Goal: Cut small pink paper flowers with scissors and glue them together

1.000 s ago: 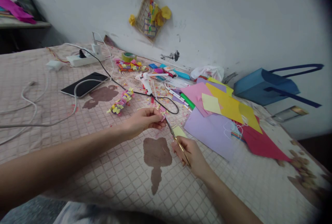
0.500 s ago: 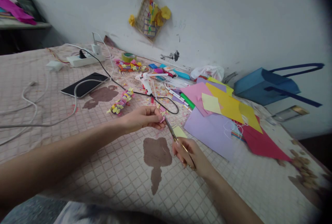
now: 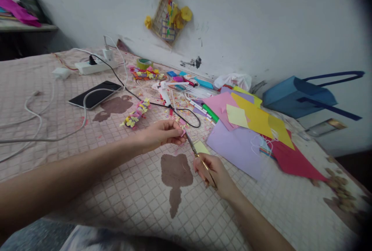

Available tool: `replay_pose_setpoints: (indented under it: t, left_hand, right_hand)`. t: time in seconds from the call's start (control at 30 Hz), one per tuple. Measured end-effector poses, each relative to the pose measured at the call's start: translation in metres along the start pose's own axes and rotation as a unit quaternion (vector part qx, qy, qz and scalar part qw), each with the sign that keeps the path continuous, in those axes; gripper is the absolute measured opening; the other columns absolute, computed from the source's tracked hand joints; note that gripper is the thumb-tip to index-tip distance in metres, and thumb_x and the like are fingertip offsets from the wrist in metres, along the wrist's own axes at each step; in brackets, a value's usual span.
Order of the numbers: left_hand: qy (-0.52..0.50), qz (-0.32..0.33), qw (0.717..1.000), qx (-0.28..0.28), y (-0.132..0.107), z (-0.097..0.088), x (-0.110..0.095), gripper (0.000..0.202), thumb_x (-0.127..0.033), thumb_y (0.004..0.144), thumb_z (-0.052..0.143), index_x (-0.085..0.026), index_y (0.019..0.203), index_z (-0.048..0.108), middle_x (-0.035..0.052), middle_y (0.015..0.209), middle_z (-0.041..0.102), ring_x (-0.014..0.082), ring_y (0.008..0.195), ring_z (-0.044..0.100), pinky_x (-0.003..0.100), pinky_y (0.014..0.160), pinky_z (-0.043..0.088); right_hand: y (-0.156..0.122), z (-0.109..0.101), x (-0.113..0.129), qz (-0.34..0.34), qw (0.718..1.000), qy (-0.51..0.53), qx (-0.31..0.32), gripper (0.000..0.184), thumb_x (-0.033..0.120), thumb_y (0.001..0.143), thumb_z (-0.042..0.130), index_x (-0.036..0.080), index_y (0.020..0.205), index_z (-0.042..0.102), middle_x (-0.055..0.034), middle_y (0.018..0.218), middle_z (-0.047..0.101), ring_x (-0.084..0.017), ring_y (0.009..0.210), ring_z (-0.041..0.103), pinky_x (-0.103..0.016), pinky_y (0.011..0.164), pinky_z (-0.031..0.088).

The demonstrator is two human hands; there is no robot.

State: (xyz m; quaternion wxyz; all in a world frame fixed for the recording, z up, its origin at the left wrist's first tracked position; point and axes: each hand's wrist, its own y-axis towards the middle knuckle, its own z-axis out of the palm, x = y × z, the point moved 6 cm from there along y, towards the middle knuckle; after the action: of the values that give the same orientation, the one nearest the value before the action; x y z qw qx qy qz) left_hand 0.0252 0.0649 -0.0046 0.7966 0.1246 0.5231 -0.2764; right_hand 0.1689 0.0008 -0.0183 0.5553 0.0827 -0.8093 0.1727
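My left hand (image 3: 168,133) pinches a small piece of pink paper (image 3: 183,131) between thumb and fingers. Wrapped around the gold-coloured handles of a pair of scissors (image 3: 190,144), my right hand (image 3: 213,171) holds them with the blades pointing up and left to the pink paper. The blade tips meet the paper's edge; whether they bite into it is too small to tell. Under the scissors lies a pale yellow paper piece (image 3: 201,148). Left of my left hand rests a strip of pink, yellow and purple paper flowers (image 3: 135,113).
Behind my hands are a white glue gun (image 3: 162,92) with a black cord and scattered paper scraps. Coloured paper sheets (image 3: 232,146), a green marker (image 3: 209,112) and a blue bag (image 3: 296,96) are to the right. A tablet (image 3: 95,95) and power strip (image 3: 94,67) stand left.
The scissor handles have drawn slightly closer together in my right hand. My left hand and the pink paper have barely shifted.
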Motion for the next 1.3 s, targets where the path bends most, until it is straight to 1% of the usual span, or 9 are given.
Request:
replay_pose_setpoints:
  t: [0.4, 0.53, 0.77, 1.03, 1.17, 1.3]
  left_hand:
    - [-0.014, 0.007, 1.000, -0.021, -0.001, 0.001, 0.003, 0.016, -0.022, 0.073, 0.065, -0.012, 0.072, 0.053, 0.0032, 0.071, 0.065, 0.0098, 0.067, 0.061, 0.023, 0.066, 0.044]
    - [-0.014, 0.005, 1.000, -0.017, -0.001, 0.002, 0.002, 0.015, -0.021, 0.073, 0.065, -0.012, 0.072, 0.053, 0.0035, 0.072, 0.065, 0.0098, 0.067, 0.061, 0.023, 0.067, 0.045]
    - [-0.009, 0.009, 1.000, -0.009, 0.000, 0.000, 0.001, 0.016, -0.022, 0.073, 0.065, -0.012, 0.072, 0.054, 0.0042, 0.072, 0.065, 0.0106, 0.067, 0.062, 0.023, 0.066, 0.046]
    - [0.010, -0.007, 1.000, 0.000, 0.001, -0.001, -0.003, 0.016, -0.022, 0.074, 0.064, -0.011, 0.072, 0.052, 0.0052, 0.073, 0.066, 0.0121, 0.069, 0.064, 0.023, 0.067, 0.047]
    - [0.023, 0.001, 0.999, 0.023, 0.001, 0.000, -0.007, 0.017, -0.023, 0.073, 0.065, -0.011, 0.072, 0.052, 0.0049, 0.073, 0.066, 0.0121, 0.069, 0.064, 0.024, 0.068, 0.048]
    - [0.038, 0.000, 0.998, 0.050, 0.001, 0.000, -0.007, 0.016, -0.022, 0.074, 0.064, -0.011, 0.073, 0.052, 0.0056, 0.076, 0.067, 0.0123, 0.071, 0.064, 0.024, 0.067, 0.048]
  right_hand:
    - [0.001, -0.001, -0.001, 0.003, 1.000, -0.025, -0.013, 0.041, 0.051, 0.082, 0.042, 0.018, 0.059, 0.044, 0.0071, 0.044, 0.035, -0.007, 0.037, 0.034, -0.020, 0.037, 0.025]
    - [0.000, -0.002, -0.001, 0.008, 1.000, -0.025, -0.017, 0.040, 0.050, 0.082, 0.043, 0.018, 0.058, 0.043, 0.0068, 0.045, 0.035, -0.007, 0.038, 0.034, -0.020, 0.037, 0.025]
    - [0.001, -0.004, -0.004, -0.004, 0.999, -0.041, -0.023, 0.037, 0.046, 0.083, 0.043, 0.018, 0.059, 0.044, 0.0066, 0.044, 0.036, -0.007, 0.039, 0.033, -0.020, 0.039, 0.024]
    - [0.000, -0.005, -0.002, -0.018, 0.997, -0.067, -0.026, 0.039, 0.049, 0.082, 0.044, 0.018, 0.059, 0.044, 0.0065, 0.044, 0.037, -0.007, 0.038, 0.034, -0.020, 0.039, 0.025]
    - [0.000, -0.003, -0.002, -0.003, 1.000, -0.030, -0.006, 0.040, 0.050, 0.082, 0.044, 0.018, 0.059, 0.045, 0.0068, 0.043, 0.036, -0.007, 0.037, 0.032, -0.019, 0.037, 0.024]
    - [-0.002, -0.001, -0.001, 0.006, 0.999, 0.028, 0.042, 0.042, 0.054, 0.081, 0.043, 0.017, 0.063, 0.049, 0.0065, 0.045, 0.038, -0.007, 0.038, 0.033, -0.019, 0.037, 0.027]
